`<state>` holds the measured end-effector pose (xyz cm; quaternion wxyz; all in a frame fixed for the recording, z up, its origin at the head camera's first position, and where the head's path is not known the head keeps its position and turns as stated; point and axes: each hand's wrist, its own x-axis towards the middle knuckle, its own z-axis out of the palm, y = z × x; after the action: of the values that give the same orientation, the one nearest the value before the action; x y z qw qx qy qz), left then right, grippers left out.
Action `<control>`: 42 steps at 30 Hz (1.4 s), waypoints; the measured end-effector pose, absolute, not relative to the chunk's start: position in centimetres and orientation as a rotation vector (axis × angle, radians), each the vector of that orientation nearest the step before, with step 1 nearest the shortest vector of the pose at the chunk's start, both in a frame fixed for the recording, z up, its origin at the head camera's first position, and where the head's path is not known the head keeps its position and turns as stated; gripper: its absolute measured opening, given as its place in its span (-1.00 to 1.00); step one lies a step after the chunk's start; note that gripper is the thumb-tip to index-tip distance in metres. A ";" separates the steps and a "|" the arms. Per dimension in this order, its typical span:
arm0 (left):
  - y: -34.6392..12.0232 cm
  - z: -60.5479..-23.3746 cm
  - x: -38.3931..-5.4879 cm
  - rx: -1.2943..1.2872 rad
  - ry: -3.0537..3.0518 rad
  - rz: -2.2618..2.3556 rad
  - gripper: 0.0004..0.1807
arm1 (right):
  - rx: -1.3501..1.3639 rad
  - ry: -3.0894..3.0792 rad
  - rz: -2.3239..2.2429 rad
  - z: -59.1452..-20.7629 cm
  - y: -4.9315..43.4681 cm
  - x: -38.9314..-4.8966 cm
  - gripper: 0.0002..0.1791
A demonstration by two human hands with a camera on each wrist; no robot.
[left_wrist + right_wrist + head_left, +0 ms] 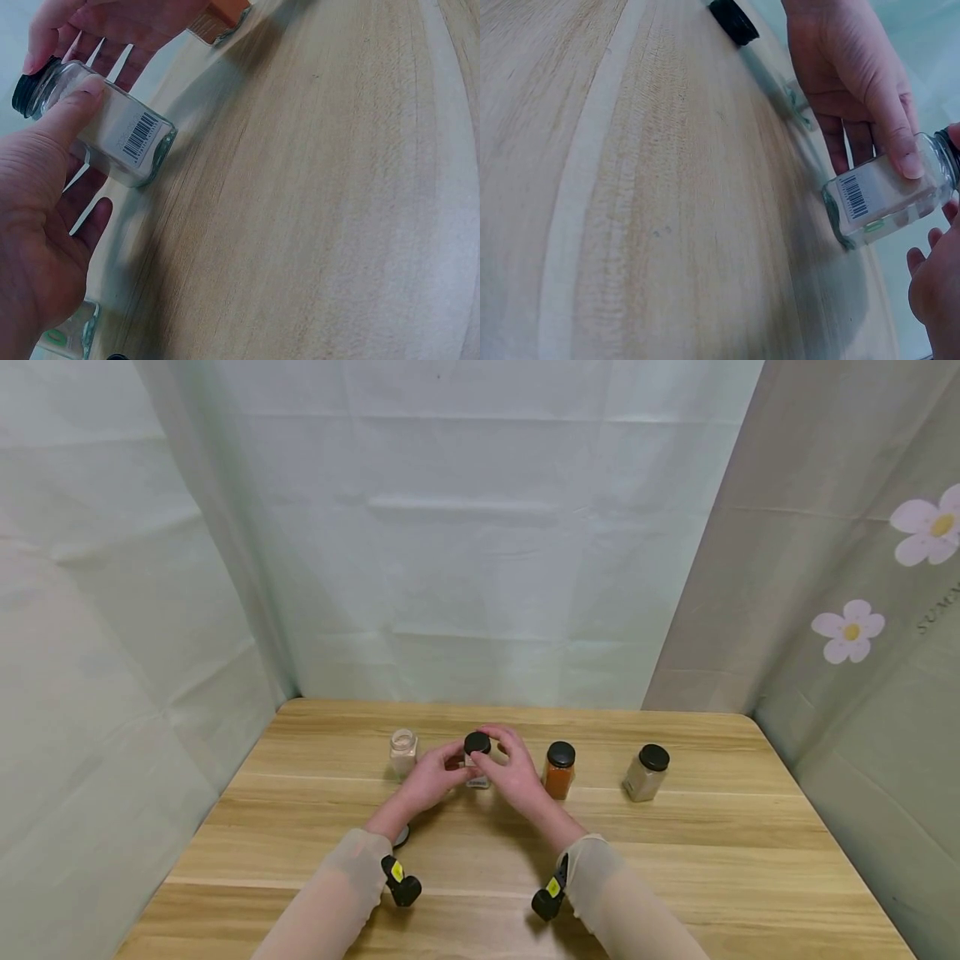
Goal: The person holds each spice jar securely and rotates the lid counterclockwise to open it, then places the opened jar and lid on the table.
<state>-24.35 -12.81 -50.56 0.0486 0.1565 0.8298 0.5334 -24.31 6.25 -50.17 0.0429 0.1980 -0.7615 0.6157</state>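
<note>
Around the body of a square glass spice jar (120, 127) with a barcode label, my left hand (433, 777) curls its fingers, thumb flat along the side. The jar's black lid (477, 742) is on its neck, and my right hand (516, 774) grips it between thumb and fingers. In the left wrist view the jar leans, lid to the upper left, close over the tabletop. Left of my left hand stands a lidless jar (403, 750) with pale contents. A loose black lid (735, 22) lies on the table, partly hidden by my left forearm in the head view.
Right of my right hand stands a jar of orange-red spice (558, 777) with a black lid. Farther right is another black-lidded jar (645, 777) with pale contents. The wooden table (712, 877) is bordered by hanging curtains (480, 568) at the back and sides.
</note>
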 end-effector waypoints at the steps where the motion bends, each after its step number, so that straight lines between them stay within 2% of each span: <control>1: -12.8 -50.6 -24.3 0.478 2.529 1.626 -0.45 | 0.598 -2.337 1.880 -50.2 6.2 -24.3 -0.52; 9: -12.8 -50.5 -24.3 0.474 2.502 1.652 -0.43 | 0.538 -2.386 1.864 -50.1 6.1 -24.1 -0.40; 21: -12.7 -50.8 -24.3 0.467 2.499 1.677 -0.52 | 0.449 -2.376 1.958 -50.3 5.8 -24.2 -0.26; 34: -12.2 -47.0 -21.9 0.488 2.516 1.663 -0.53 | 0.421 -2.331 2.010 -50.2 5.7 -24.3 -0.35; 42: -12.3 -49.2 -23.3 0.411 2.498 1.686 -0.52 | 0.484 -2.327 1.993 -50.3 5.7 -24.5 -0.34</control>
<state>-23.26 -12.27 -49.15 0.0497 0.1350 0.8203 0.5536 -24.53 5.65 -50.32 0.0198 0.1561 -0.7500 0.6424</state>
